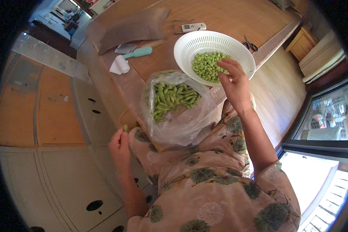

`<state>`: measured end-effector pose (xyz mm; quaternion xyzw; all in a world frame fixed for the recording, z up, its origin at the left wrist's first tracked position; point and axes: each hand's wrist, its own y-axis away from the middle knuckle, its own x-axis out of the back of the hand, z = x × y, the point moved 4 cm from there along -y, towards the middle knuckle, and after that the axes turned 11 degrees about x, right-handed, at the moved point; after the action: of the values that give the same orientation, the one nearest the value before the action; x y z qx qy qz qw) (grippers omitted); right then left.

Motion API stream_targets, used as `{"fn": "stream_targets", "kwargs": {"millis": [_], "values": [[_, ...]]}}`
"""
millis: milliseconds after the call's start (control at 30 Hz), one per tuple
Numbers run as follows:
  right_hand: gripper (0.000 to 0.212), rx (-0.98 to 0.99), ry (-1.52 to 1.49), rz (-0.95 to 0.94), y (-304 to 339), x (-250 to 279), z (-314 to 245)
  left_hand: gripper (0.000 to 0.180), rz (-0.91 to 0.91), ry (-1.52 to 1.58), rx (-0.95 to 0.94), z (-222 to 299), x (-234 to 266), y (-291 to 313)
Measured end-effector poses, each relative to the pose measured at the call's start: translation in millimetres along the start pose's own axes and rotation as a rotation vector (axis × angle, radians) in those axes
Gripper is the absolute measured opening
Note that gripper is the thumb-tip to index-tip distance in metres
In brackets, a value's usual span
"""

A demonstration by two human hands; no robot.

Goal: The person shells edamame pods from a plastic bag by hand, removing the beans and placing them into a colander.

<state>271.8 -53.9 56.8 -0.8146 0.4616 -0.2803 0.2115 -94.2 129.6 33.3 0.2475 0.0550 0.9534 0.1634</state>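
My left hand (120, 146) is low at the left, beside my knee, with thumb and forefinger pinched on a small green edamame pod (125, 127). Whether that pod is full or empty is too small to tell. Over the right side of a white slotted colander (189, 40) hangs my right hand (235, 79), its fingers curved and thumb apart, with nothing visible between them. Shelled green beans (207, 66) cover the colander's bottom. Between my hands a clear plastic bag (170, 133) lies open at the table's near edge, holding many whole edamame pods (172, 98).
On the wooden table (220, 17) lie a remote control (193, 27), black scissors (250, 44), a teal-handled tool (139, 52) with a white head, and a dark flat sheet (131, 29). Cabinets (60, 104) stand at the left, a glass-paned frame (324, 120) at the right.
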Motion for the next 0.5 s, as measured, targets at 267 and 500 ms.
{"fn": "stream_targets", "kwargs": {"millis": [267, 500], "values": [[0.022, -0.083, -0.159, -0.109, 33, -18, -25, 0.037, 0.075, -0.353, 0.078, -43, 34, -41], [0.022, -0.073, -0.224, -0.207, 57, -41, -30, 0.023, 0.292, -0.595, -0.46, -62, 39, -63]]}}
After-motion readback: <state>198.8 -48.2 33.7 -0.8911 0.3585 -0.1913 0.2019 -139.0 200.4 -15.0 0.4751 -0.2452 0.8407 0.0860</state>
